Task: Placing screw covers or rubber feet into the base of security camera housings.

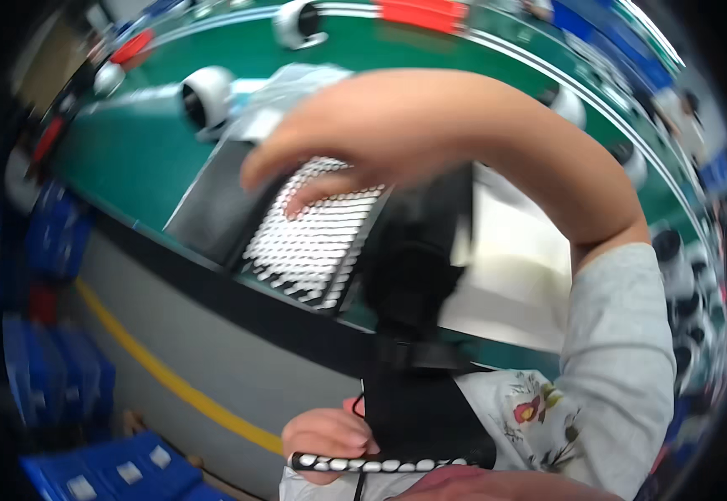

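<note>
My right hand [363, 125], blurred by motion, reaches in from the right and hangs over a sheet of white oval pads [309, 238] on a dark backing. Its fingers are apart, and I see nothing between them. Low in the view, my left hand [326, 438] is closed at the left end of a narrow black strip with white ovals [380, 464]. A large black object [418, 259] stands between the hands, too blurred to name. Beside the pad sheet lies a grey sheet or bag [217, 200].
White housings with dark openings [207, 98] stand along the green work surface [130, 167]; several more crowd the far right. A cream sheet [509, 275] lies right of the black object. Blue bins [59, 367] and a yellow floor line [171, 380] are at left. A red bin [422, 12] sits at the back.
</note>
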